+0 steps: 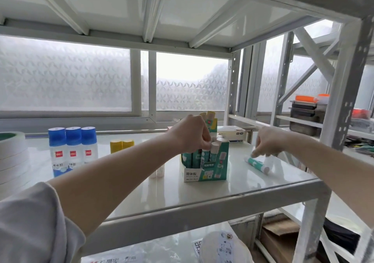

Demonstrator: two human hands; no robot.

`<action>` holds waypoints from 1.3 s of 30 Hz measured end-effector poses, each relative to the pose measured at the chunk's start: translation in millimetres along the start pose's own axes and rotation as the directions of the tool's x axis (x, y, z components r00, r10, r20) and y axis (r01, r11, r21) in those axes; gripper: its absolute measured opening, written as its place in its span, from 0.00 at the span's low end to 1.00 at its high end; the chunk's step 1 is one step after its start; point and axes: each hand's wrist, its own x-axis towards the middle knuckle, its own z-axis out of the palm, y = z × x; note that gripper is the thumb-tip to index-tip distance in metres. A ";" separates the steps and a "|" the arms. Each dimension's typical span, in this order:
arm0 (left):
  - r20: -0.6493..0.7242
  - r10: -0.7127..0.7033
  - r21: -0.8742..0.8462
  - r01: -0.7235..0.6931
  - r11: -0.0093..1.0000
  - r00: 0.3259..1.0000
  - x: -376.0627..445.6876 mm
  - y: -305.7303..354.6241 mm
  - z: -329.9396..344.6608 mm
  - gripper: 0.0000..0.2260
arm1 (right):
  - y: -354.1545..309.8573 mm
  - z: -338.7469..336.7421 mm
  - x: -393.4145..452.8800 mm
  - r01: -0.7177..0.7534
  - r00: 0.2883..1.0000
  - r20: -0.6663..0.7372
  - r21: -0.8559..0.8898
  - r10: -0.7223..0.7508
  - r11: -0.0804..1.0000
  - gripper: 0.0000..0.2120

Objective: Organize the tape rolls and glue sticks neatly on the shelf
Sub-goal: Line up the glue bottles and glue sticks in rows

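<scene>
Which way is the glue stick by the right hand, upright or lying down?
Lying down: the glue stick rests on its side on the shelf, right hand fingers reaching it.

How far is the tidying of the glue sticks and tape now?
Done: three blue-capped glue bottles stand in a row; tape rolls are stacked at left. In hand: the left hand seats a stick in the green box; the right hand reaches the lying glue stick. Left: that stick.

A stationery stockroom.
White perforated-steel racking (342,92) held blue-capped liquid glue bottles (72,149) and a teal cardboard glue-stick display box (206,173).
</scene>
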 end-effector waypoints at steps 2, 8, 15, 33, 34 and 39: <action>-0.030 0.001 0.020 -0.001 1.000 1.000 -2.0 1.0 -0.5 0.08 | 7.5 17.6 3.0 -0.074 0.996 0.042 -0.044 0.076 0.996 0.14; -0.044 0.035 0.074 -0.031 0.997 0.998 -6.3 -1.7 -3.9 0.06 | 11.1 45.7 14.6 -0.134 0.991 -0.009 -0.128 0.134 0.983 0.12; -0.011 0.037 0.049 -0.036 0.998 0.999 -9.1 -7.3 -21.3 0.13 | -2.3 7.1 0.6 0.138 0.950 -0.312 0.515 0.035 0.846 0.22; -0.073 -0.120 0.066 0.125 0.990 0.990 -50.9 -30.3 -52.0 0.21 | -134.7 -23.0 -58.4 0.508 0.858 -0.003 -0.144 -0.513 0.849 0.12; -0.059 -0.119 0.061 0.123 0.991 0.991 -52.1 -30.5 -49.3 0.20 | -137.0 -21.0 -59.6 0.501 0.861 -0.001 -0.176 -0.509 0.847 0.12; -0.027 -0.097 0.062 0.098 0.993 0.995 -51.5 -29.2 -36.6 0.19 | -143.3 -12.2 -57.7 0.499 0.862 0.042 -0.241 -0.505 0.832 0.13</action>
